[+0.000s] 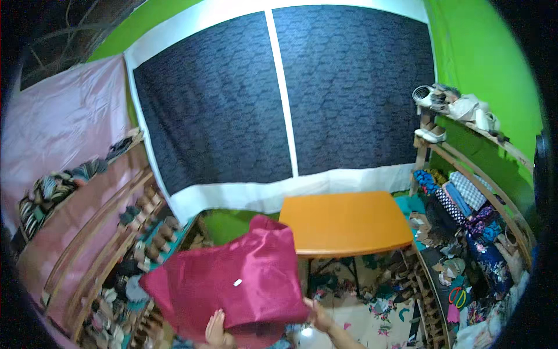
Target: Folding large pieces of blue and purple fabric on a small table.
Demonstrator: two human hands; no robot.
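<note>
A large sheet of shiny magenta satin cloth (250, 273) spreads in front of me, with a raised fold at its far right corner. On it shows a small white patch (237, 282); I cannot tell if it is a tag or a scrap. My left hand (216, 330) lies against the cloth's near edge, fingers stretched out and pointing away from me. At the near right corner, my right hand (319, 317) has its fingers closed on the cloth's edge.
An orange table (347, 224) stands just beyond the cloth. Wooden racks (145, 232) with shoe forms line the left. On the right, shelves (465, 136) carry shoes and folded fabrics (459, 198); scissors (457, 296) with coloured handles lie there. Scraps litter the tiled floor (360, 314).
</note>
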